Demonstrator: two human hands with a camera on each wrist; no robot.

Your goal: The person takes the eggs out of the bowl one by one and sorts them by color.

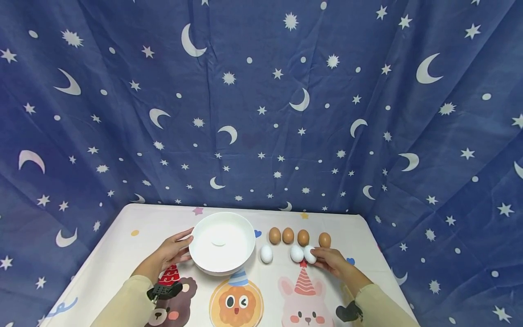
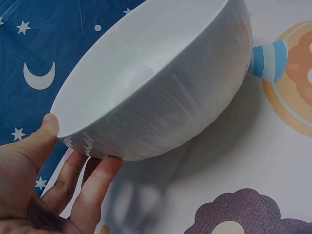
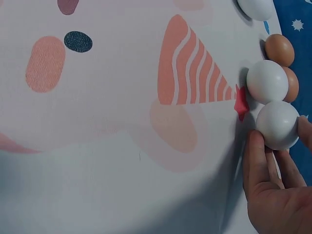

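My left hand (image 1: 175, 250) grips a large white bowl (image 1: 222, 267) at its left side. In the left wrist view, the thumb lies on the bowl's rim (image 2: 141, 87) and the fingers support it from below. A pale oval patch shows inside; I cannot tell what it is. My right hand (image 1: 332, 262) pinches a white egg (image 1: 309, 255) between thumb and fingers. This egg touches or nearly touches a second white egg (image 1: 297, 254) on its left. Another white egg (image 1: 266, 254) lies between that one and the bowl.
Several brown eggs (image 1: 288, 235) form a row behind the white ones, with one brown egg (image 1: 324, 240) set apart at the right. A white cloth (image 1: 163, 218) printed with cartoon animals covers the table. Behind its far edge hangs a blue star-and-moon curtain (image 1: 261, 136).
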